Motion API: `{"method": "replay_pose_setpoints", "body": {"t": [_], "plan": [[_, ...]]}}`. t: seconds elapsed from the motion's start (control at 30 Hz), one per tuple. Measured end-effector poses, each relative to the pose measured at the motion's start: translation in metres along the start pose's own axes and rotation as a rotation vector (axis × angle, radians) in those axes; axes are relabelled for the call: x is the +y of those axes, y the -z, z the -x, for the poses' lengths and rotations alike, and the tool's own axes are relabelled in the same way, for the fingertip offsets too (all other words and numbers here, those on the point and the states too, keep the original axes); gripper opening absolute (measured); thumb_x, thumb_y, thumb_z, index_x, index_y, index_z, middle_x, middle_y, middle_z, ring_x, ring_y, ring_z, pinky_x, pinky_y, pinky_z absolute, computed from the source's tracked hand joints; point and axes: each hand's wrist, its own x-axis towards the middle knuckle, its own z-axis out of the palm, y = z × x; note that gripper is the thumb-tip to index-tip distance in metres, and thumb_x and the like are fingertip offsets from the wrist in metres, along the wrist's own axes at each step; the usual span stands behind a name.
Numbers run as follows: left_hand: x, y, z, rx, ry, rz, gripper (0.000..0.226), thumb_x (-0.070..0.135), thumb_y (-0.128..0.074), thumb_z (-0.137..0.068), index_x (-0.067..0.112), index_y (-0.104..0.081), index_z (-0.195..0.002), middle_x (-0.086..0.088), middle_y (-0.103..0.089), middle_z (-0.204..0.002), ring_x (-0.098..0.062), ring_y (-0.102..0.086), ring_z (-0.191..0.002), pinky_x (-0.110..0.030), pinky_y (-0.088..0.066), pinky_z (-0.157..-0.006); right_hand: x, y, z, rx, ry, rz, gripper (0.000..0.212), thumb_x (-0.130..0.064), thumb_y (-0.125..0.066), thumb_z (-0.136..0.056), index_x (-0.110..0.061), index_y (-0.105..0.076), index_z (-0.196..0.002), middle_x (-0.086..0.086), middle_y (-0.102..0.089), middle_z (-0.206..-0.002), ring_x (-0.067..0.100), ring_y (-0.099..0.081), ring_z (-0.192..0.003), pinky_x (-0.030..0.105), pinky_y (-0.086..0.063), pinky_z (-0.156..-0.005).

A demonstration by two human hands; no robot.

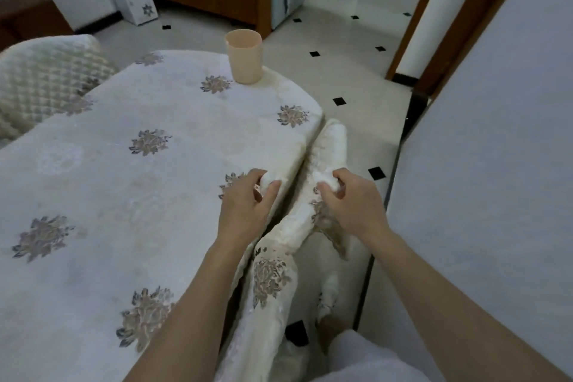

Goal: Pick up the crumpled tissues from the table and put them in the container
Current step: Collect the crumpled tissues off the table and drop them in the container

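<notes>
Between curled fingers (269, 192), seemingly tissues (269, 179).

The container (243, 57) stands at the table's (124, 164) far edge, well beyond both tissue-holding hands.

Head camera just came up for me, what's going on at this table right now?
A person is clearing tissues off a table with a flowered cloth. The left hand grips one crumpled tissue at the table's near edge, and the right hand grips another tissue just past that edge. The beige container stands upright at the far edge; nothing shows inside it from here.
</notes>
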Motion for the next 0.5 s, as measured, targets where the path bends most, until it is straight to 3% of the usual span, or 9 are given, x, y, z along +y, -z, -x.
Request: {"method": "replay_pose_setpoints", "body": {"t": [0.13,0.33,0.5], "plan": [[0.006,-0.028,-0.031,-0.003,-0.022,0.014,0.023,0.06,-0.053,-0.086,0.037,-0.056,-0.09,0.005,-0.063,-0.067,-0.009,-0.058,-0.067,-0.034,-0.05,-0.061,0.025,0.007,-0.03,0.03,-0.07,0.015,0.03,-0.05,-0.059,-0.088,-0.022,-0.062,-0.097,-0.004,-0.063,-0.071,0.022,-0.059,-0.073,0.038,-0.052,-0.068],[0.013,-0.082,-0.097,-0.034,0.0,0.01,0.023,0.062,-0.052,-0.086,0.039,-0.057,-0.089,0.01,-0.062,-0.071,-0.008,-0.059,-0.065,-0.03,-0.048,-0.056,0.073,0.011,-0.106,-0.007,-0.076,0.023,0.033,-0.053,-0.055,-0.09,-0.021,-0.062,-0.099,-0.008,-0.059,-0.071,0.019,-0.059,-0.07,0.035,-0.049,-0.065],[0.025,-0.137,-0.167,-0.054,0.022,-0.021,0.012,0.056,-0.054,-0.088,0.044,-0.056,-0.089,0.019,-0.062,-0.078,-0.004,-0.059,-0.068,-0.024,-0.043,-0.058,0.123,0.018,-0.184,-0.024,-0.072,-0.008,0.024,-0.05,-0.057,-0.091,-0.031,-0.052,-0.078,-0.01,-0.055,-0.062,0.013,-0.053,-0.059,0.033,-0.046,-0.057]]}}
